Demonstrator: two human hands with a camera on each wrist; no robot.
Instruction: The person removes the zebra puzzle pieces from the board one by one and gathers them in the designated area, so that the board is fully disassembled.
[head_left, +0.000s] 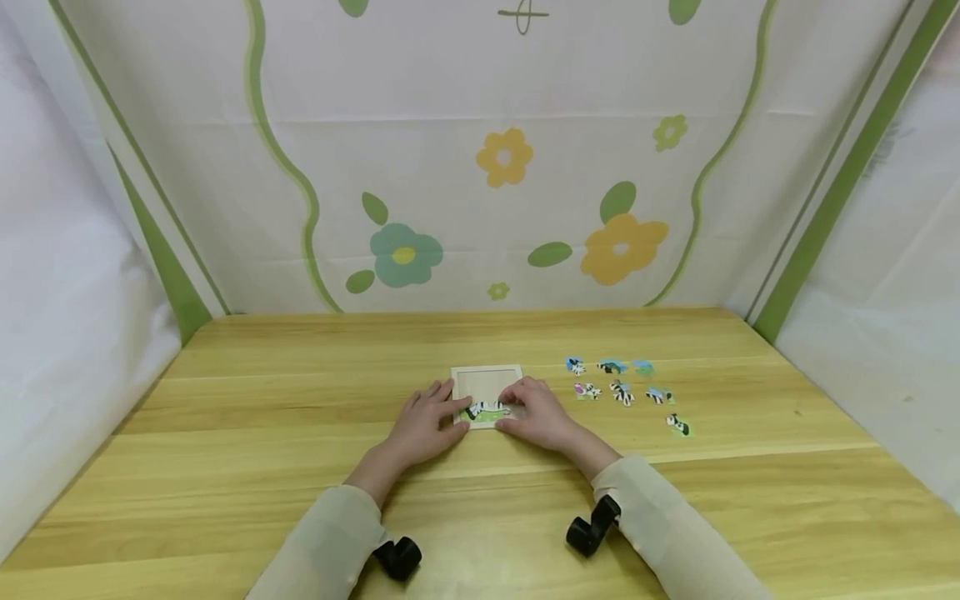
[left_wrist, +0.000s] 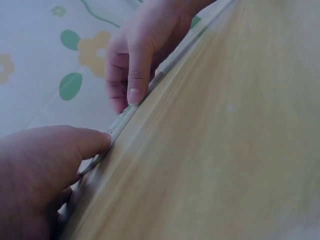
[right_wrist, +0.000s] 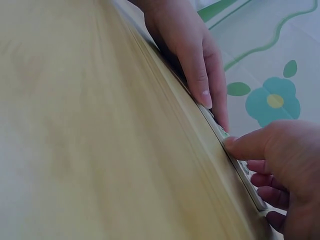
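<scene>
A square, light-wood puzzle tray [head_left: 487, 367] lies on the table between both hands. Along its near inner edge sit green jigsaw pieces with zebra markings [head_left: 486, 412]. My left hand [head_left: 423, 427] steadies the tray's left side, its fingers fairly straight, the index tip reaching over the pieces and the thumb at the near rim. Curled fingers of my right hand [head_left: 538, 414] hold a puzzle piece at the tray's near right part, largely hidden beneath them. In the left wrist view, the right thumb [left_wrist: 137, 82] points down at the rim.
Several loose zebra puzzle pieces [head_left: 622, 392] lie in rough rows right of the tray, with one piece [head_left: 678, 425] set nearer. A flower-patterned white cloth [head_left: 480, 208] rises behind the wooden table [head_left: 262, 417]. Black wrist cameras [head_left: 592, 527] hang by both sleeves.
</scene>
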